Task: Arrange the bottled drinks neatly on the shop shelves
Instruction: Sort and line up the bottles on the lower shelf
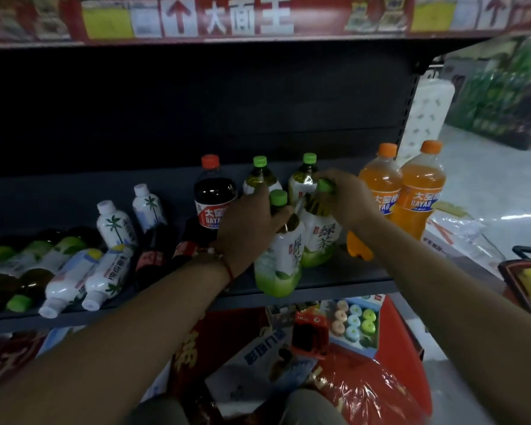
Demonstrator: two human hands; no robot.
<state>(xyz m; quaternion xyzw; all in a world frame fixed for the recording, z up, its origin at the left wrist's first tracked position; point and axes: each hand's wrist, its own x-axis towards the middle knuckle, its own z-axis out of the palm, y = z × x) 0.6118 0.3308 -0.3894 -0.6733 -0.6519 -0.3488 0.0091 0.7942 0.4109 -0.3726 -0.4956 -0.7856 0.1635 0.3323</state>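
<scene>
On the dark shelf [344, 285] stand several green tea bottles. My left hand [249, 222] grips the neck of the front green tea bottle [281, 256], which stands at the shelf's front edge. My right hand [345, 197] is closed around the green cap of the green tea bottle [321, 237] just behind it. Two more green tea bottles [259, 176] [304, 179] stand upright behind them. A dark cola bottle [213, 197] stands to the left, two orange soda bottles [417, 197] to the right.
Several bottles lie on their sides at the shelf's left: white coconut drinks [89, 280], dark cola bottles [155, 256] and green-capped ones [19, 271]. Two white coconut bottles [115, 223] stand upright. Below are red bags and boxes [353, 326]. A red basket [528, 283] sits at right.
</scene>
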